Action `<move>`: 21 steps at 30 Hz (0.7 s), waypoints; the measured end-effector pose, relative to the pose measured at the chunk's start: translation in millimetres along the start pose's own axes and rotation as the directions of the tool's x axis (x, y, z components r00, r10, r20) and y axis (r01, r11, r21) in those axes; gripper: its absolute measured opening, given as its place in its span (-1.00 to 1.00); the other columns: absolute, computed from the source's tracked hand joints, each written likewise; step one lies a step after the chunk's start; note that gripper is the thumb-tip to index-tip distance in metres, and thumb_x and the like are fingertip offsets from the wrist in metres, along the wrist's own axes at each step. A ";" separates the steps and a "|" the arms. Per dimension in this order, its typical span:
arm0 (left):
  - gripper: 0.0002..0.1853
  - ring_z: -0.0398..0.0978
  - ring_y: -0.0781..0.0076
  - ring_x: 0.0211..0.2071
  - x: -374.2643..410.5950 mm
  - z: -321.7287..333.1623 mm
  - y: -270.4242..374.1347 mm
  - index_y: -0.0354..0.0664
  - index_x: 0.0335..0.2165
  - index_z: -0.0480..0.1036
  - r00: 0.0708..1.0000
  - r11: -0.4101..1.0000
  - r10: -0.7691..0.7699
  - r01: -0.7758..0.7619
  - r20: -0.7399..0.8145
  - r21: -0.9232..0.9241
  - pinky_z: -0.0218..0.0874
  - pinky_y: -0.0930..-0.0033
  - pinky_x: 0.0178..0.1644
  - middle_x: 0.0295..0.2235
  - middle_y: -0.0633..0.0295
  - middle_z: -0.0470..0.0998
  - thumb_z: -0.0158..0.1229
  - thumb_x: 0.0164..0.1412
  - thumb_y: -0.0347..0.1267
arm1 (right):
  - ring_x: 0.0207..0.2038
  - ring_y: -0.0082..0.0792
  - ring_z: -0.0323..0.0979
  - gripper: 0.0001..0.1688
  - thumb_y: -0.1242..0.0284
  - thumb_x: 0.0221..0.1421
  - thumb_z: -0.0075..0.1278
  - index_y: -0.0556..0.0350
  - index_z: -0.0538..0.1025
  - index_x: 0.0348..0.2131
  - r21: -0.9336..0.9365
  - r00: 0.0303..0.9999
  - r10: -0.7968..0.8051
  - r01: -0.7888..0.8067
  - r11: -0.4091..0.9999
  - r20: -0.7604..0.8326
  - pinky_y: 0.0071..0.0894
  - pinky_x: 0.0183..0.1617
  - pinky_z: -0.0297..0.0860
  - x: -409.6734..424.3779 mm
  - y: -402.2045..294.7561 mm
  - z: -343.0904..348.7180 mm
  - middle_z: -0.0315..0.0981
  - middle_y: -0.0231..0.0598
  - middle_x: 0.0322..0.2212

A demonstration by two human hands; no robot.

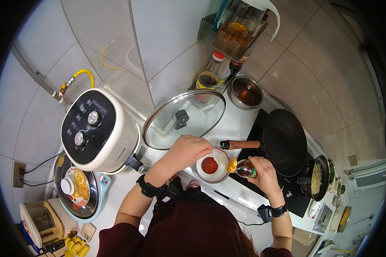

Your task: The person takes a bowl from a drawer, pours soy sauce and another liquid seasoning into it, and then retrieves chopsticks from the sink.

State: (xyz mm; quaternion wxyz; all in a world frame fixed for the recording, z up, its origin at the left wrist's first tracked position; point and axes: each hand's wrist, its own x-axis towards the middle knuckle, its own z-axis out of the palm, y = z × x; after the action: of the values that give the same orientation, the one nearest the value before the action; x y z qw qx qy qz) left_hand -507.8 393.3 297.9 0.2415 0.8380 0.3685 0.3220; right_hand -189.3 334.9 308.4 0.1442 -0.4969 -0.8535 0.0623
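A clear glass bowl (225, 156) with a round pool of red-brown sauce (209, 165) in it stands before me on the white counter. My right hand (263, 175) grips a small bottle of dark liquid (244, 168), tipped sideways with its yellow cap (232, 165) at the bowl's right rim. I cannot tell whether liquid is flowing. The fingers of my left hand (193, 150) are curled down at the bowl's upper left rim; their tips are hidden, so whether they hold the rim is unclear.
A glass lid (199, 120) leans behind the bowl. The wooden handle (243, 144) of a black wok (284, 143) reaches toward it. A steel pot (246, 93) stands behind, a pan of pale shreds (317, 180) at right, and a white air fryer (99, 131) at left.
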 end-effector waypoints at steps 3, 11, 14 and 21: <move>-0.87 0.49 0.18 -0.40 0.0 0.7 -0.8 -0.15 -0.43 0.48 1.000 1.000 0.005 -0.005 0.000 0.006 0.28 0.21 -0.30 -0.46 0.26 0.55 0.15 0.14 -0.32 | -0.11 -0.09 0.44 -0.19 0.58 -0.48 0.28 0.13 0.47 -0.06 -0.003 1.000 -0.003 0.003 1.000 0.001 -0.17 0.03 0.35 0.9 -0.9 -1.4 0.48 -0.10 -0.19; -0.87 0.49 0.18 -0.41 -0.3 -0.5 1.1 -0.15 -0.44 0.48 1.000 1.000 0.004 -0.004 0.010 0.001 0.28 0.21 -0.31 -0.47 0.25 0.54 0.15 0.14 -0.33 | -0.13 -0.09 0.44 -0.21 0.58 -0.48 0.28 0.14 0.47 -0.07 -0.010 1.000 -0.016 0.016 1.000 -0.007 -0.17 0.02 0.36 3.1 -3.0 -3.5 0.48 -0.10 -0.20; -0.87 0.49 0.18 -0.41 -0.4 -1.3 1.2 -0.16 -0.44 0.47 1.000 1.000 0.000 0.000 0.012 -0.004 0.28 0.21 -0.31 -0.47 0.25 0.54 0.15 0.14 -0.33 | -0.13 -0.09 0.45 -0.21 0.58 -0.48 0.28 0.14 0.47 -0.07 -0.013 1.000 -0.017 0.017 1.000 -0.004 -0.17 0.02 0.36 3.9 -3.8 -3.8 0.48 -0.09 -0.21; -0.87 0.48 0.18 -0.42 0.1 -0.4 0.7 -0.15 -0.44 0.47 1.000 1.000 0.016 -0.016 0.006 -0.005 0.28 0.21 -0.32 -0.48 0.25 0.54 0.15 0.14 -0.33 | -0.13 -0.09 0.45 -0.21 0.57 -0.47 0.28 0.13 0.47 -0.06 -0.027 1.000 -0.021 0.021 0.999 0.001 -0.18 0.03 0.36 4.6 -4.5 -5.0 0.48 -0.10 -0.20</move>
State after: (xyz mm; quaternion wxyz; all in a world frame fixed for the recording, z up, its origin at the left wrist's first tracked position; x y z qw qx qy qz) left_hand -507.7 393.0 298.6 0.2422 0.8412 0.3602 0.3224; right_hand -193.6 336.4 315.1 0.1378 -0.4896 -0.8595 0.0496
